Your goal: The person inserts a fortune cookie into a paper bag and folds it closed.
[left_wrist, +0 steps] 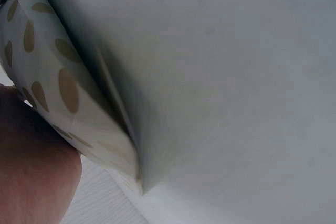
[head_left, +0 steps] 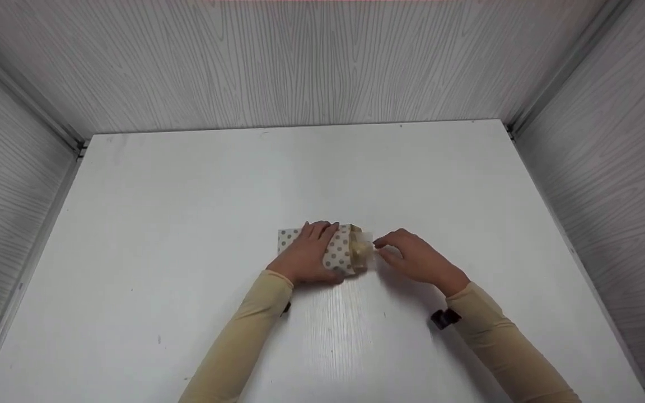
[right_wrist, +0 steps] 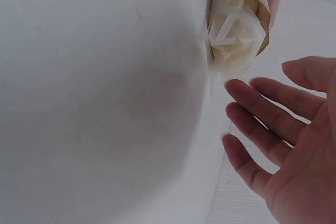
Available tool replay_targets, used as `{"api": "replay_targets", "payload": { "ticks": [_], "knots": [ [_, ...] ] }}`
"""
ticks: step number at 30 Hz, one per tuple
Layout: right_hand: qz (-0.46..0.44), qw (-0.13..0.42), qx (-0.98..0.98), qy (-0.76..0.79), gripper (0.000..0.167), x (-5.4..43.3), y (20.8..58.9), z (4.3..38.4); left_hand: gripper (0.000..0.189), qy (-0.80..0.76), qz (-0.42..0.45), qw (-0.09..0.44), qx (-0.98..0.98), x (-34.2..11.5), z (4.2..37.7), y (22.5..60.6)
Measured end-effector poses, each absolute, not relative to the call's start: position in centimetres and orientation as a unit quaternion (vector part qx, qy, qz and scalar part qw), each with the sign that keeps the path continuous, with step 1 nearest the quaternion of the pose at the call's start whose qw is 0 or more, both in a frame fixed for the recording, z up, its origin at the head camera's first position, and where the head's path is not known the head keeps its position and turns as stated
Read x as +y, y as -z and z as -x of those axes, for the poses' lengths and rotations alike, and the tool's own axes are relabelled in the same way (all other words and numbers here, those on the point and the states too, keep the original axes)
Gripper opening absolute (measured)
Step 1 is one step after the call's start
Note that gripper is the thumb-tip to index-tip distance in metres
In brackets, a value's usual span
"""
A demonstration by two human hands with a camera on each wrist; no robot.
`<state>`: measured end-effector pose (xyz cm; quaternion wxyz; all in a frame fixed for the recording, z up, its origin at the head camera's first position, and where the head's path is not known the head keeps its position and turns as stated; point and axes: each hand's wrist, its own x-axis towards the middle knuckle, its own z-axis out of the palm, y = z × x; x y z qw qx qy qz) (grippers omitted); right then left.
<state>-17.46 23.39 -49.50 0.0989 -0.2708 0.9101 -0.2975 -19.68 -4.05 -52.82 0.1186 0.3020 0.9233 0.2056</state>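
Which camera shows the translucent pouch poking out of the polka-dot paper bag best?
The right wrist: the translucent pouch appears large and unblocked there. The head view shows it small and blurred, near the right hand; the left wrist view doesn't show it.

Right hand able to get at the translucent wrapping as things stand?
Probably yes: the translucent wrapping sticks out of the dotted bag toward the right hand, with nothing visible between them.

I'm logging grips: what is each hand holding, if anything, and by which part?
The left hand grips the dotted paper bag across its middle. The right hand appears to hold nothing; it is beside the translucent wrapping at the bag's mouth.
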Motion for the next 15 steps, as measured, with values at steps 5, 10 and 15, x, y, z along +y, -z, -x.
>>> {"api": "replay_targets", "payload": {
  "ticks": [5,10,15],
  "knots": [
    [0.298,0.116,0.901,0.294,0.031,22.61,49.79,17.34,0.113,-0.205,-0.299,0.122,0.924,-4.13,19.62,52.82],
    [0.291,0.112,0.902,0.3,0.035,22.7,49.79,17.31,0.112,-0.204,-0.305,0.12,0.922,-4.11,19.64,52.81],
    [0.298,0.116,0.898,0.301,0.039,22.69,49.78,17.43,0.112,-0.201,-0.308,0.116,0.923,-4.08,19.77,52.78]
  ]
}}
